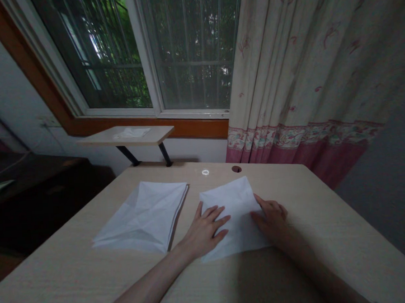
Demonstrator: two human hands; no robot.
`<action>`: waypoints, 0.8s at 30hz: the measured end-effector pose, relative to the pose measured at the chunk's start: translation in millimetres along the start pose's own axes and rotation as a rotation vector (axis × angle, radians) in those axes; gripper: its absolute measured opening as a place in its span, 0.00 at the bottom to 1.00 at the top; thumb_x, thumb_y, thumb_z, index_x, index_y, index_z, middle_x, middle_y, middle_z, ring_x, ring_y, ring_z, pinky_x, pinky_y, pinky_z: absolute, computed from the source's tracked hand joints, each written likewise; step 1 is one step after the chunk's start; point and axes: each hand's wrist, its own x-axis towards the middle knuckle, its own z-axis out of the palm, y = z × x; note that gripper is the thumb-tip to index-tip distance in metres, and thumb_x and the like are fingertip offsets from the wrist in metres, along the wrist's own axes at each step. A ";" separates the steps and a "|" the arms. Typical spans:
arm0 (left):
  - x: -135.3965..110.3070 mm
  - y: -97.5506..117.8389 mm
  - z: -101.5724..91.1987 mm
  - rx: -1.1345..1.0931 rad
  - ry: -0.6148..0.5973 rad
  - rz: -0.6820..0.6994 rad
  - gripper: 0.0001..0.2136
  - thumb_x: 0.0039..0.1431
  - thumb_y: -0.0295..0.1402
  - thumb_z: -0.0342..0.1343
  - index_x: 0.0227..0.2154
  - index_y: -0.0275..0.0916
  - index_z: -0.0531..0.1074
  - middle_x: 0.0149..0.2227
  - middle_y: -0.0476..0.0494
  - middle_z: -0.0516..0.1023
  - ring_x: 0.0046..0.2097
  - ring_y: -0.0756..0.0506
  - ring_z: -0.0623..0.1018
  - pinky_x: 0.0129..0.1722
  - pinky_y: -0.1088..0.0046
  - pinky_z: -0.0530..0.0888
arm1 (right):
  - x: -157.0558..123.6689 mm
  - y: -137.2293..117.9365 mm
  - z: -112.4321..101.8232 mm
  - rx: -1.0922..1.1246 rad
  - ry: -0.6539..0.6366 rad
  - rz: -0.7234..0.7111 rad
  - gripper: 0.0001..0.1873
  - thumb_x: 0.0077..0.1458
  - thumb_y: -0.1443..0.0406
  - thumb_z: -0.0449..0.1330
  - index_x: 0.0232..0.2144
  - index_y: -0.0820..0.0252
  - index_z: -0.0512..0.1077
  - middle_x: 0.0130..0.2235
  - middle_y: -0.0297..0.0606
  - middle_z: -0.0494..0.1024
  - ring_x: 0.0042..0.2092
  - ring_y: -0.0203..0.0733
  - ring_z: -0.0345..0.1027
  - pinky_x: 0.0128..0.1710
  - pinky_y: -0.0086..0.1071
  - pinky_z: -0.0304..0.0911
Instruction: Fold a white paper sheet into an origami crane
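A white sheet of thin paper or cloth [238, 226] lies flat on the table in front of me, slightly turned. My left hand [206, 228] rests on its left part with the fingers spread. At the sheet's right edge is my right hand [270, 218], its thumb over the sheet and its index finger along the edge; the other fingers are curled and partly hidden. To the left lies a stack of similar white sheets [148, 215], creased on top, with neither hand touching it.
The pale wooden table [328, 226] has a round cable hole [236, 169] near its back edge. A small raised shelf [103, 136] carries a crumpled white piece [132, 132]. Behind stand a window [190, 57] and a patterned curtain [286, 74]; a dark surface [38, 187] is at left.
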 end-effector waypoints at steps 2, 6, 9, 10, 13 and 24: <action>0.5 0.0 -1.3 0.006 0.008 0.000 0.19 0.67 0.44 0.55 0.59 0.53 0.69 0.65 0.44 0.67 0.63 0.36 0.69 0.66 0.36 0.49 | 1.7 -1.8 -6.3 0.026 -0.025 0.004 0.29 0.59 0.59 0.53 0.62 0.53 0.66 0.44 0.43 0.81 0.52 0.56 0.69 0.56 0.51 0.51; 1.7 0.7 -4.1 0.022 0.003 0.000 0.25 0.63 0.50 0.58 0.60 0.50 0.68 0.65 0.42 0.67 0.61 0.35 0.70 0.66 0.36 0.50 | 2.2 -0.2 -10.8 0.132 -0.065 0.032 0.30 0.57 0.58 0.53 0.62 0.50 0.67 0.40 0.39 0.80 0.47 0.52 0.72 0.55 0.50 0.53; 1.8 0.7 -4.1 0.038 0.006 0.000 0.30 0.59 0.55 0.59 0.61 0.47 0.68 0.65 0.39 0.67 0.60 0.34 0.71 0.66 0.37 0.50 | 1.8 2.8 -12.2 0.281 -0.102 -0.011 0.33 0.56 0.58 0.55 0.64 0.51 0.64 0.47 0.41 0.80 0.50 0.53 0.71 0.58 0.49 0.53; 1.8 0.5 -3.7 0.044 0.012 0.000 0.32 0.57 0.57 0.59 0.61 0.46 0.68 0.65 0.38 0.66 0.61 0.33 0.70 0.66 0.38 0.50 | 1.8 3.3 -13.4 0.333 -0.102 -0.023 0.33 0.55 0.59 0.56 0.64 0.51 0.64 0.50 0.41 0.80 0.53 0.54 0.70 0.59 0.50 0.53; 2.5 -0.1 -1.6 0.061 0.017 -0.002 0.39 0.52 0.63 0.59 0.61 0.44 0.68 0.68 0.34 0.59 0.67 0.30 0.62 0.67 0.39 0.49 | 2.9 3.3 -19.5 0.522 -0.134 -0.065 0.35 0.54 0.58 0.58 0.65 0.52 0.63 0.54 0.42 0.78 0.54 0.56 0.71 0.58 0.50 0.58; 6.8 -0.9 9.8 0.018 -0.017 -0.040 0.52 0.40 0.70 0.59 0.62 0.37 0.63 0.70 0.24 0.52 0.71 0.26 0.50 0.67 0.37 0.44 | 3.2 -4.2 -25.5 0.977 -0.233 -0.011 0.39 0.59 0.48 0.56 0.68 0.53 0.56 0.54 0.48 0.78 0.51 0.57 0.75 0.49 0.51 0.70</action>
